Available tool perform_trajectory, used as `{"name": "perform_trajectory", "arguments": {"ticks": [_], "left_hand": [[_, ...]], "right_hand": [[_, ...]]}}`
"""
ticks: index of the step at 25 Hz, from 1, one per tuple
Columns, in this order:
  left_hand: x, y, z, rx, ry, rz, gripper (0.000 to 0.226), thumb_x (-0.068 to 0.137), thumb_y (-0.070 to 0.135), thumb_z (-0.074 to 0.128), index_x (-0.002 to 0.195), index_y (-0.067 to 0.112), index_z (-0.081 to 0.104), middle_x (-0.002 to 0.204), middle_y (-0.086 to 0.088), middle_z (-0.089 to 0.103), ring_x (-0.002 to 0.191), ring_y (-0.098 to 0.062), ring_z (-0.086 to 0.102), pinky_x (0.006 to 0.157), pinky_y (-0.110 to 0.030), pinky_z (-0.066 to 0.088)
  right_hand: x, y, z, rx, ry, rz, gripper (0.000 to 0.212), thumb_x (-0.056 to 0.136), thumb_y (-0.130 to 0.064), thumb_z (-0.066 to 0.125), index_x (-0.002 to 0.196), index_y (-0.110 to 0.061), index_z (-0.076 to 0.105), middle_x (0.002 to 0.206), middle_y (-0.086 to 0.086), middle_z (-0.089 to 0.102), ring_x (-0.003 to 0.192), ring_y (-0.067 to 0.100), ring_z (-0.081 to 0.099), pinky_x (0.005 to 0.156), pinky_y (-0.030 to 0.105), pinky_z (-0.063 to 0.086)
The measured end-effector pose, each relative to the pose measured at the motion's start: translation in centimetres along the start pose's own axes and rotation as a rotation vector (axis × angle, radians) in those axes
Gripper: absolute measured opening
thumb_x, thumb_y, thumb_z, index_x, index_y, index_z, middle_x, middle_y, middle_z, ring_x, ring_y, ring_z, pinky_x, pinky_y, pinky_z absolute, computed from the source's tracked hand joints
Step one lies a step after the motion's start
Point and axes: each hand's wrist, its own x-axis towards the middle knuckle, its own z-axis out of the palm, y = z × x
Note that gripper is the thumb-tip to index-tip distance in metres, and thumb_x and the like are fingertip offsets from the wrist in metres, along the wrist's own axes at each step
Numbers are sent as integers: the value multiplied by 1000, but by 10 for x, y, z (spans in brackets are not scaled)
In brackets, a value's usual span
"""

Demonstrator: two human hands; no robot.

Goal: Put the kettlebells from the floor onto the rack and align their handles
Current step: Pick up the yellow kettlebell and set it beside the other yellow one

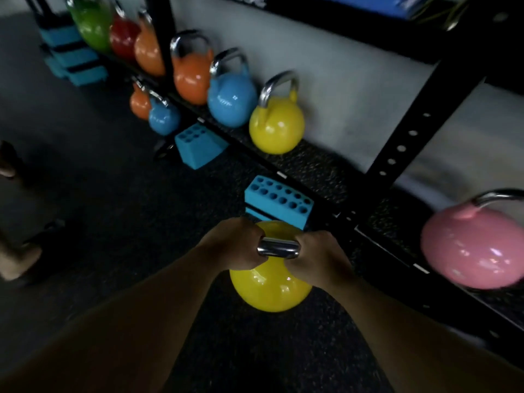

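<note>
A yellow kettlebell [269, 290] with a steel handle is in front of me, just short of the rack shelf [317, 165]. My left hand [235, 245] and my right hand [317, 256] both grip its handle, one at each end. On the low shelf stand a second yellow kettlebell [276, 127], a blue kettlebell [231, 100], two orange ones [190, 80], a red one [123, 38] and a green one [90, 24]. A pink kettlebell [470, 248] sits on the shelf at the right. A small orange kettlebell [139, 104] and a small blue kettlebell [164, 117] rest on the floor.
Teal foam blocks with holes lie on the floor near the rack, one [279, 204] just beyond the held kettlebell, another [198, 147] farther left. A stack of teal blocks [73, 58] stands at the far left. A black upright post [419, 129] divides the shelf. Another person's legs [11, 251] show at the left edge.
</note>
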Motion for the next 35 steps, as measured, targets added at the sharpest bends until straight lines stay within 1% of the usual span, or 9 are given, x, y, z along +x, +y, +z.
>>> {"name": "perform_trajectory", "arguments": {"ticks": [2,4,8,15,20,23,25,30,35], "left_hand": [[48,12,-27,-6,57,65,20,82,36,66,88,17,71,94,-11,73,90,-33,69,63,-30,39],[95,16,-46,23,108,132,19,82,33,66,87,15,71,92,-12,73,88,-35,68,62,-32,40],[179,12,-78,53,193,267,23,83,34,66,93,13,71,95,-12,75,91,-36,70,70,-37,51],[298,-18,-111,186,229,358,27,87,34,65,107,17,69,105,-11,72,97,-36,67,65,-31,37],[383,-30,-119,251,273,417,25,85,34,67,105,21,69,101,-9,73,92,-35,68,63,-34,43],[417,-32,-121,195,258,404,20,83,31,67,97,17,68,100,-9,72,96,-35,67,64,-33,40],[432,-34,-121,136,238,393,16,83,28,70,92,15,67,98,-11,72,95,-35,66,64,-31,36],[449,-38,-118,55,248,390,16,81,25,74,90,15,65,93,-11,71,92,-34,65,66,-31,36],[451,-40,-114,-5,259,389,21,80,21,77,93,9,67,91,-14,71,89,-35,64,66,-34,41]], "right_hand": [[25,21,-34,-36,102,48,14,69,-27,64,68,-14,59,70,8,67,72,30,65,60,37,52],[48,40,-57,-11,218,86,17,67,-25,62,76,-12,68,76,10,72,76,32,68,65,38,55],[103,65,-83,30,374,164,23,66,-20,62,85,-12,73,79,12,74,80,35,69,67,35,54],[208,97,-98,15,449,297,30,74,-19,61,102,-16,72,94,16,74,93,38,67,70,36,53],[268,121,-102,38,483,393,12,76,-13,60,86,-14,66,80,15,69,81,38,64,61,28,36],[292,132,-112,58,500,447,11,74,-6,58,79,-15,61,69,10,54,75,36,59,60,28,30],[309,139,-113,61,505,471,13,71,-4,57,77,-15,60,67,6,50,73,36,59,59,28,31],[328,154,-108,45,529,438,15,71,-4,59,84,-9,64,71,13,64,69,34,60,56,32,46],[324,154,-110,63,526,425,9,74,-5,60,83,-8,60,71,15,61,68,35,59,54,33,42]]}}
